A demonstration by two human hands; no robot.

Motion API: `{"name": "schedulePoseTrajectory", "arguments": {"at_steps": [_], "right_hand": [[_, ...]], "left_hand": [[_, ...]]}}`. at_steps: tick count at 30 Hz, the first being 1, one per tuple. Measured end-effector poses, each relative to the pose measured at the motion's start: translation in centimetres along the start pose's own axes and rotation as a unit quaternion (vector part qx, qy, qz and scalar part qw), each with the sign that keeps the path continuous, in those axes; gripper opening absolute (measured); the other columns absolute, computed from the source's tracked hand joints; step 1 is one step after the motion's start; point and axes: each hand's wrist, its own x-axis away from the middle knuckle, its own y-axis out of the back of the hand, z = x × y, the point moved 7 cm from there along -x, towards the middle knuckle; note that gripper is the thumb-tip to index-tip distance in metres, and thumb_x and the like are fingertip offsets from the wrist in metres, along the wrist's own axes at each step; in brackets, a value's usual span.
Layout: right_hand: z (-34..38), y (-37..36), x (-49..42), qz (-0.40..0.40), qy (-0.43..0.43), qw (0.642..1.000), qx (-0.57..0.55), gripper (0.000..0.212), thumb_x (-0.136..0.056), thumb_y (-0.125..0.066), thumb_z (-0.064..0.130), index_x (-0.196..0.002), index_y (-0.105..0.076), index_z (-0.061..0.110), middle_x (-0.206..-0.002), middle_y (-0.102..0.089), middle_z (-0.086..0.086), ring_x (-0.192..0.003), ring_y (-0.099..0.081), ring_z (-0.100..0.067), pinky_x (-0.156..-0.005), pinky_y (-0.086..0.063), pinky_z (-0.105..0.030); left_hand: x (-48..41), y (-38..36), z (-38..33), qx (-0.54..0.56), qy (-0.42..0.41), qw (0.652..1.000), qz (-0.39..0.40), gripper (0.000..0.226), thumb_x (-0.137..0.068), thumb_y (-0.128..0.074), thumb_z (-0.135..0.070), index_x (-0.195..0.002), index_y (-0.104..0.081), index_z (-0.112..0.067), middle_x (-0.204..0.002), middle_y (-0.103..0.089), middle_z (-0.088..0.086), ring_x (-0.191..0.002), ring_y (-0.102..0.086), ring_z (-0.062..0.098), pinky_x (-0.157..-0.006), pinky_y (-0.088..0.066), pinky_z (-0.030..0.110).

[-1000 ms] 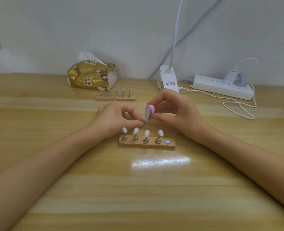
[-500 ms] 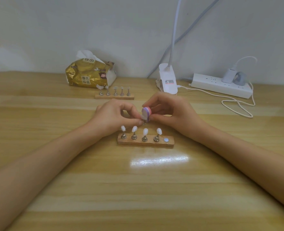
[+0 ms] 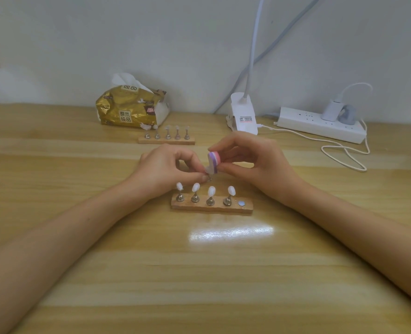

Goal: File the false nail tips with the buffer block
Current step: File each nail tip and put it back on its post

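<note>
My right hand point(image 3: 255, 162) pinches a small pink, white and purple buffer block point(image 3: 213, 161) between thumb and fingers. The block's lower edge touches a white false nail tip point(image 3: 208, 170) on a small metal stand, which my left hand point(image 3: 168, 168) pinches by its base just above the table. In front of both hands lies a wooden holder point(image 3: 211, 207) with several white nail tips point(image 3: 211, 190) upright on metal stands; its right-most spot shows only a bare magnet disc point(image 3: 241, 203).
A second wooden holder point(image 3: 167, 141) with several nail stands sits farther back, in front of a gold tissue pack point(image 3: 129, 108). A white lamp clamp point(image 3: 243, 114), a power strip point(image 3: 320, 124) and a looped white cable point(image 3: 344, 155) occupy the back right of the wooden table point(image 3: 199, 273).
The buffer block has shifted slightly up and down against the held nail tip between frames. Both hands stay in the same spot behind the near holder.
</note>
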Motion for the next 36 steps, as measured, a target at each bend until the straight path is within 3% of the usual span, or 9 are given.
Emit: {"name": "schedulePoseTrajectory", "arguments": {"at_steps": [3, 6, 12, 21, 25, 29, 33, 36], "right_hand": [[-0.3, -0.3, 0.0, 0.018, -0.018, 1.000, 0.006, 0.021, -0.086, -0.073, -0.005, -0.105, -0.069, 0.002, -0.102, -0.074, -0.007, -0.092, -0.074, -0.012, -0.089, -0.059, -0.034], [-0.6, 0.3, 0.0, -0.014, -0.030, 0.999, -0.014, 0.021, -0.088, -0.071, -0.004, -0.107, -0.068, 0.004, -0.097, -0.074, -0.006, -0.091, -0.074, -0.014, -0.088, -0.059, -0.034], [-1.2, 1.5, -0.2, -0.073, -0.061, 0.992, -0.082, 0.021, -0.089, -0.070, -0.003, -0.106, -0.067, 0.008, -0.093, -0.070, 0.001, -0.085, -0.073, -0.019, -0.084, -0.059, -0.035], [-0.9, 0.7, -0.1, -0.028, -0.063, 0.996, -0.064, 0.021, -0.085, -0.075, 0.001, -0.101, -0.064, 0.011, -0.098, -0.071, -0.005, -0.089, -0.073, -0.020, -0.081, -0.059, -0.031], [-0.5, 0.7, 0.0, -0.021, -0.055, 0.998, -0.034, 0.018, -0.088, -0.074, 0.005, -0.099, -0.061, 0.011, -0.097, -0.068, -0.008, -0.088, -0.071, -0.020, -0.078, -0.060, -0.036], [0.2, 0.2, 0.2, 0.004, -0.029, 0.999, -0.015, 0.014, -0.090, -0.070, 0.003, -0.098, -0.060, 0.009, -0.097, -0.067, -0.009, -0.088, -0.069, -0.023, -0.081, -0.058, -0.044], [1.0, -0.2, 0.2, 0.010, 0.016, 1.000, 0.008, 0.011, -0.091, -0.071, 0.004, -0.098, -0.063, 0.005, -0.093, -0.069, -0.004, -0.086, -0.068, -0.020, -0.082, -0.058, -0.043], [0.9, -0.5, 0.2, 0.021, 0.011, 1.000, 0.018, 0.011, -0.089, -0.074, 0.003, -0.096, -0.066, 0.003, -0.090, -0.071, -0.005, -0.085, -0.070, -0.019, -0.082, -0.058, -0.043]], "left_hand": [[-0.1, 0.0, 0.0, -0.011, 0.004, 1.000, -0.001, 0.013, -0.070, -0.084, -0.037, -0.070, -0.073, -0.028, -0.056, -0.061, -0.020, -0.048, -0.047, -0.007, -0.071, -0.031, 0.030], [0.0, -0.1, 0.0, -0.013, 0.003, 1.000, -0.002, 0.014, -0.071, -0.084, -0.035, -0.070, -0.072, -0.030, -0.051, -0.057, -0.026, -0.048, -0.047, -0.011, -0.075, -0.029, 0.033], [0.0, -0.3, -0.2, 0.000, -0.003, 1.000, 0.019, 0.013, -0.071, -0.083, -0.041, -0.081, -0.076, -0.043, -0.068, -0.064, -0.023, -0.052, -0.050, -0.010, -0.083, -0.030, 0.035], [-0.2, -0.3, 0.1, 0.014, 0.013, 1.000, 0.013, 0.021, -0.063, -0.086, -0.042, -0.075, -0.073, -0.030, -0.065, -0.064, -0.018, -0.050, -0.049, -0.008, -0.079, -0.033, 0.032], [0.0, -0.3, -0.1, 0.006, 0.000, 1.000, 0.030, 0.021, -0.066, -0.086, -0.039, -0.083, -0.076, -0.036, -0.067, -0.064, -0.025, -0.053, -0.050, -0.013, -0.082, -0.030, 0.035], [0.1, -0.3, -0.2, 0.015, -0.002, 1.000, 0.027, 0.013, -0.069, -0.083, -0.041, -0.080, -0.077, -0.038, -0.080, -0.073, -0.014, -0.056, -0.051, -0.007, -0.079, -0.036, 0.031], [0.1, -0.2, 0.0, 0.016, 0.013, 1.000, 0.012, 0.018, -0.065, -0.082, -0.046, -0.075, -0.076, -0.033, -0.054, -0.060, -0.016, -0.048, -0.047, -0.004, -0.069, -0.033, 0.030], [0.1, -0.2, 0.1, 0.013, 0.022, 1.000, 0.007, 0.016, -0.066, -0.084, -0.043, -0.070, -0.074, -0.031, -0.052, -0.058, -0.017, -0.046, -0.046, -0.004, -0.070, -0.034, 0.030]]}}
